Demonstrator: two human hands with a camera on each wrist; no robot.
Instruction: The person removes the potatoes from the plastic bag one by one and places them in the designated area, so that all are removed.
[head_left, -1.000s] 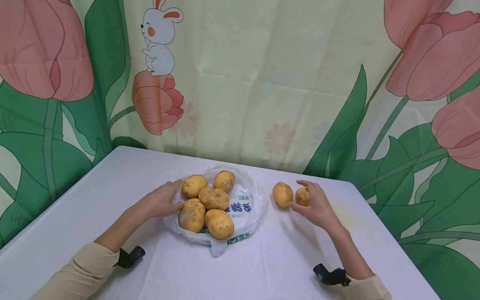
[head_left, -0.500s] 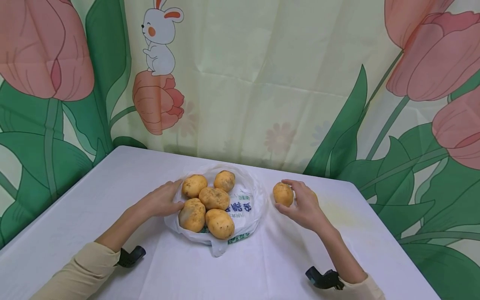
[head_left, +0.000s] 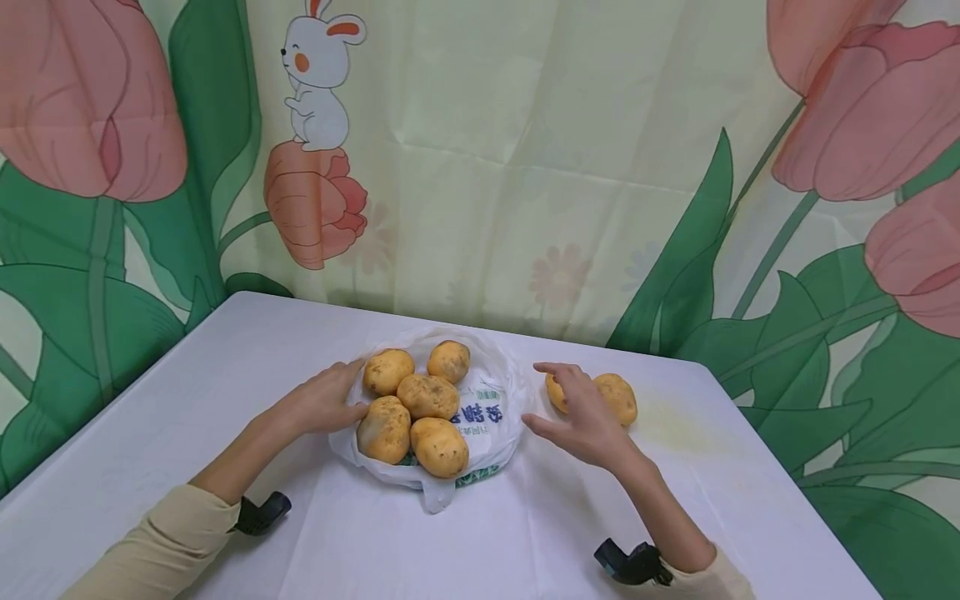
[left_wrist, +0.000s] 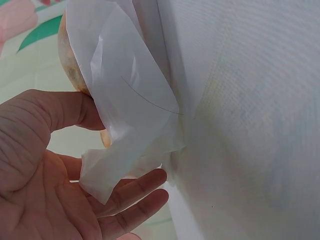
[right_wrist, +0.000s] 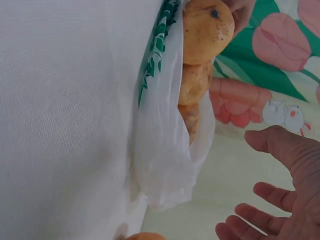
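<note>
A white plastic bag (head_left: pixel 501 454) with green and blue print lies spread on the table, several potatoes (head_left: pixel 438 447) resting in it. My left hand (head_left: pixel 322 402) is against the bag's left side, thumb and fingers spread apart. In the left wrist view, my left thumb (left_wrist: pixel 82 111) touches the bag film (left_wrist: pixel 135 85), and a flap of it hides part of the fingers. My right hand (head_left: pixel 585 421) hovers right of the bag with fingers parted, holding nothing. Behind it sit two loose potatoes (head_left: pixel 618 398), one partly covered by the hand.
The table (head_left: pixel 247 350) has a white cloth, with a faint yellowish stain (head_left: pixel 678 429) right of the loose potatoes. A curtain (head_left: pixel 495 167) printed with tulips and a rabbit hangs behind the table. Each wrist wears a black camera (head_left: pixel 633 562).
My right hand has moved left, past the two loose potatoes, toward the bag's right edge. The left hand, the bag and the potatoes have stayed in place.
</note>
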